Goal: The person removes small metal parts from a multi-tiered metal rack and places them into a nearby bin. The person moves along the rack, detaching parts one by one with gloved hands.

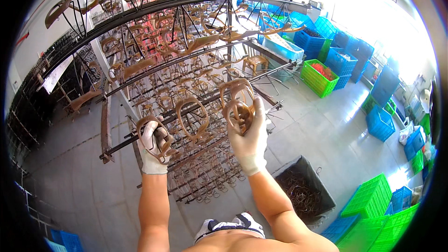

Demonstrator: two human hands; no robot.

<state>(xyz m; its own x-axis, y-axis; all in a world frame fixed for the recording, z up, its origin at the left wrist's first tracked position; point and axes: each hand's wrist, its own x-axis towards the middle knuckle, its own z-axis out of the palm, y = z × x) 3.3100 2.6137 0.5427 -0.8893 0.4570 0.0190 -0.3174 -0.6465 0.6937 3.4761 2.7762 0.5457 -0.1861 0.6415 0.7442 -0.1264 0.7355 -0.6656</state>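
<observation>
Both my hands wear whitish work gloves and reach up to a dark rack bar. My left hand is closed around a curved brown goggle-like frame near the bar's left end. Farther right, my right hand grips another brown frame, thumb up along its side. One or more similar frames overlap there, so I cannot tell how many it holds. Between my hands, a brown frame sits at the bar. Whether the held frames still touch their hooks is hidden.
More rack bars with many brown frames rise ahead, with thin metal prongs sticking out at right. A dark bin of thin brown pieces stands by my right arm. Green crates and blue crates line the right side.
</observation>
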